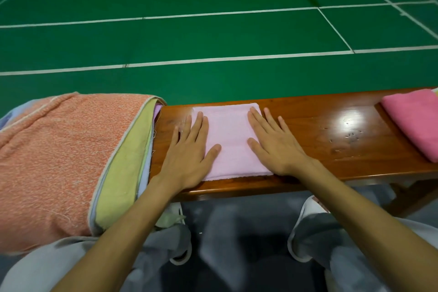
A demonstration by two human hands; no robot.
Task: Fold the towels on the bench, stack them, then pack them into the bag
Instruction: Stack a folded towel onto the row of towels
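Straight ahead at 12 o'clock, on the glossy brown wooden bench (331, 130), lies the pale pink towel (231, 147), folded into a flat rectangle. Its long axis seems to run from 6 to 12 o'clock, across the bench's width. The near short edge lies just inside the bench's front edge and the far short edge reaches almost to the back edge.

My left hand (189, 149) lies flat along the towel's 9 o'clock side, fingers straight, slightly spread and pointing toward 12. Thumb and forefinger rest on the cloth, while the outer fingers lie on bare wood beside it. My right hand (275, 142) mirrors it on the 3 o'clock side, flat and fanned, pointing toward 11. Its thumb and forefinger rest on the towel and its outer fingers on the wood. The towel's middle strip shows bare between my two thumbs. Neither hand pinches or curls round anything.

At 9 o'clock a heap of towels drapes over the bench end, an orange towel (64, 149) on top with a yellow-green towel (128, 149) showing beneath it. At 3 o'clock, well apart from my hands, a folded deep pink towel (414, 123) sits on the bench. Beyond the bench spreads a green court floor (213, 38) marked with white lines.
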